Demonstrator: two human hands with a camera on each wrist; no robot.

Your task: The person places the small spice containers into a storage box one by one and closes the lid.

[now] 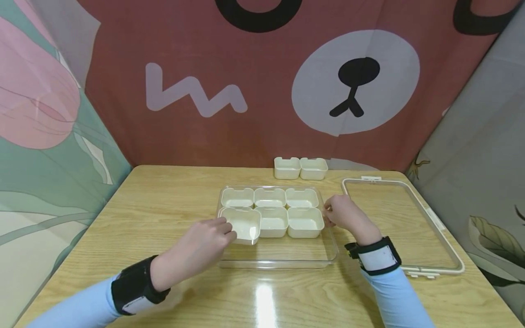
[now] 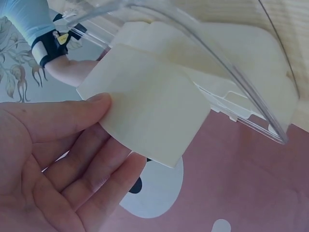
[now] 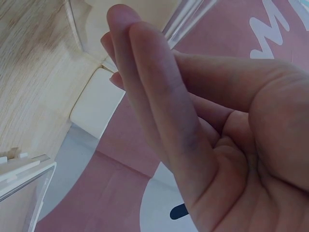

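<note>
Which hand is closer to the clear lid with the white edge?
Right. The right hand is by the left edge of the lid, at the right side of the clear box. The left hand is at the box's left side, holding a cream container.

Smooth plastic cups [image 1: 305, 224], glossy clear-plastic tray [image 1: 279, 263], wood-grain tabletop [image 1: 147, 205] (shiny in one patch)

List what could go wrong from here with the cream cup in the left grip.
The left grip pinches the cream cup at one side only, so it might tip or slip.
The front middle cup sits right beside it in the clear box; their rims could catch on lowering.
The right grip is at the box's right wall and might nudge the box.
</note>
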